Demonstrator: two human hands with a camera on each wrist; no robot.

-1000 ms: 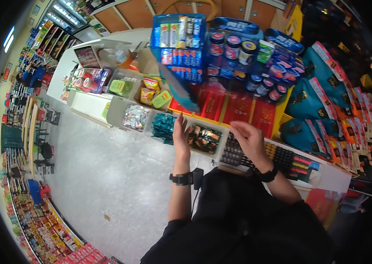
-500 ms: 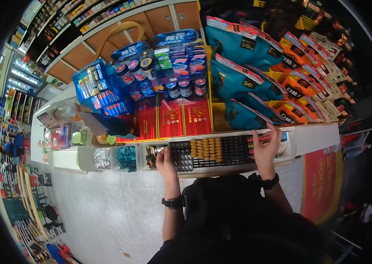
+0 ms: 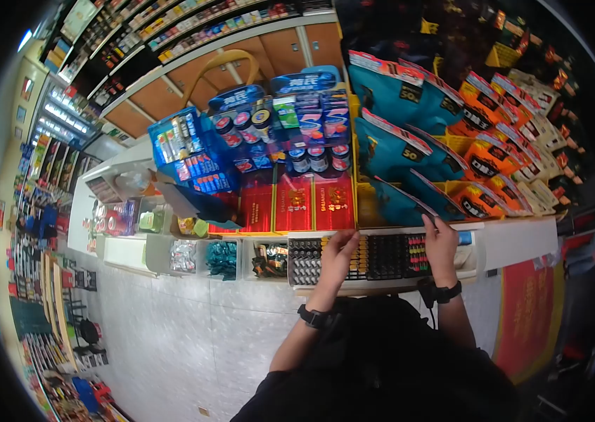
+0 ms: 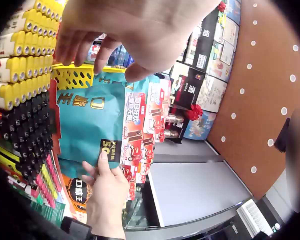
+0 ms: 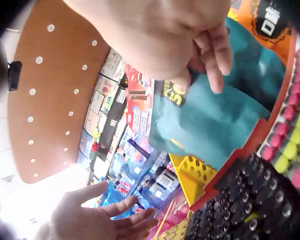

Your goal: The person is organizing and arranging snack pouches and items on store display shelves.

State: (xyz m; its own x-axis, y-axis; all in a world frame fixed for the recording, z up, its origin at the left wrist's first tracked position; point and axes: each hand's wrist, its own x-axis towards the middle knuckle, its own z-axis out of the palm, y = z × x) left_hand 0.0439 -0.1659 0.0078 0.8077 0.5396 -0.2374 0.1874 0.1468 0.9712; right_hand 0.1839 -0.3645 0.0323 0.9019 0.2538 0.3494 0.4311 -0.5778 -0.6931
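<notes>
On the bench [image 3: 526, 235], red boxes labelled SHUANGXI [image 3: 294, 200] were faced outward, presumably for recognition, the relaxed left hand [image 3: 337, 260] was held empty above battery-like cylinders [image 3: 387, 257], apparently racked for easy picking, and the right hand [image 3: 442, 247], likewise unclenched, was poised before teal pouches marked "50" [image 4: 85, 122].

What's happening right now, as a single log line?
left hand: near rows of small goods, holding nothing visible | right hand: by teal bag, contact unclear

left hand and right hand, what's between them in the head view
Yellow rows, black rows and multicoloured rows of small items, apparently lighters, in the head view.
</notes>
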